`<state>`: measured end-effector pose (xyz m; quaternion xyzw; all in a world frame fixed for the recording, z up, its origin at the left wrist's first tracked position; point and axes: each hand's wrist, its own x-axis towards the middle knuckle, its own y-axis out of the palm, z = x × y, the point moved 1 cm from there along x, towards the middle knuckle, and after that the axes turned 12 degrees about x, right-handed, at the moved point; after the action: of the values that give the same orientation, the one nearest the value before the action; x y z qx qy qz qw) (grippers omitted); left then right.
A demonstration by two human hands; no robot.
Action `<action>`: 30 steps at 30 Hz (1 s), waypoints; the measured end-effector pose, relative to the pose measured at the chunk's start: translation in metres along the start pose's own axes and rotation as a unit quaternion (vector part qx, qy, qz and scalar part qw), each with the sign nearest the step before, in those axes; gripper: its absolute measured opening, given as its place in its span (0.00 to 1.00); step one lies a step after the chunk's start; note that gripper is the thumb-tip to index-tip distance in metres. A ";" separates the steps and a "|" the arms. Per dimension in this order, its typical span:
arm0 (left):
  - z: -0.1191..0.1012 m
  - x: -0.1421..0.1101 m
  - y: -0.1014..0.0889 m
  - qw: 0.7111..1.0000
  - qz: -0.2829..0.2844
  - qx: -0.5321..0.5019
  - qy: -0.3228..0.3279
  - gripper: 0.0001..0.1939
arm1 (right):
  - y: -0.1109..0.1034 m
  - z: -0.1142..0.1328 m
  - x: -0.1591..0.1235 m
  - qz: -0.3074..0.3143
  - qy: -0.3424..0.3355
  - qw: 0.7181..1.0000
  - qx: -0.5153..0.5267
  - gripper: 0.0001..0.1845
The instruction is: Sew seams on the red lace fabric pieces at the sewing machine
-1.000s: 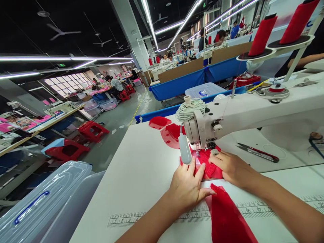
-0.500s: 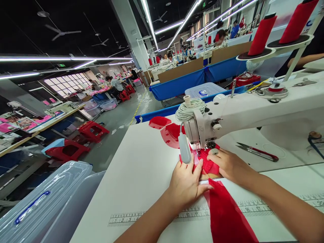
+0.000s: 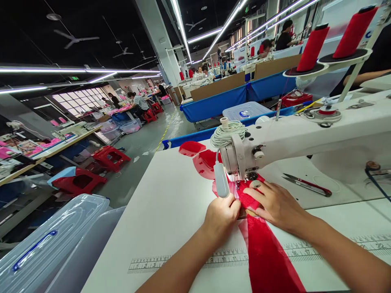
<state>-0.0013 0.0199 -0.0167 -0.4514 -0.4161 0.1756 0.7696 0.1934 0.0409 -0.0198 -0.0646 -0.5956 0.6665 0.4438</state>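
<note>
A white sewing machine (image 3: 293,134) stands on the table, its needle and presser foot over red lace fabric (image 3: 248,200). My left hand (image 3: 222,213) is closed at the left edge of the fabric, thumb against curled fingers, pinching it just in front of the presser foot. My right hand (image 3: 276,203) lies on the right side of the fabric with its fingers stretched and spread. A long red strip (image 3: 271,256) runs from under the hands toward the front edge. A small grey lamp (image 3: 221,180) hangs by the needle and hides part of the cloth.
Red cut pieces (image 3: 207,162) lie behind the needle. Thread snips (image 3: 307,185) rest right of my right hand. A printed ruler (image 3: 226,258) crosses the table front. Red thread cones (image 3: 313,49) stand above the machine. A lidded plastic box (image 3: 58,240) is at the left.
My left hand has gone from spread flat to closed, drawing back slightly from the needle. My right hand's fingers have spread more over the fabric. The view has shifted slightly.
</note>
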 end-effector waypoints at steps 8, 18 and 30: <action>0.007 0.008 0.003 0.965 0.035 -0.252 -0.069 0.10 | 0.002 0.004 0.004 -0.036 -0.056 0.997 0.044 0.09; 0.009 0.013 0.009 0.943 0.035 -0.310 -0.119 0.07 | 0.010 0.003 0.006 -0.066 0.048 0.990 0.113 0.18; 0.001 0.004 0.013 0.983 0.020 -0.175 -0.049 0.15 | 0.006 -0.004 -0.003 -0.021 0.001 0.997 0.073 0.11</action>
<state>0.0019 0.0300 -0.0254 -0.5780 -0.4685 0.1380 0.6537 0.1943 0.0426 -0.0269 -0.0204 -0.5464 0.6985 0.4616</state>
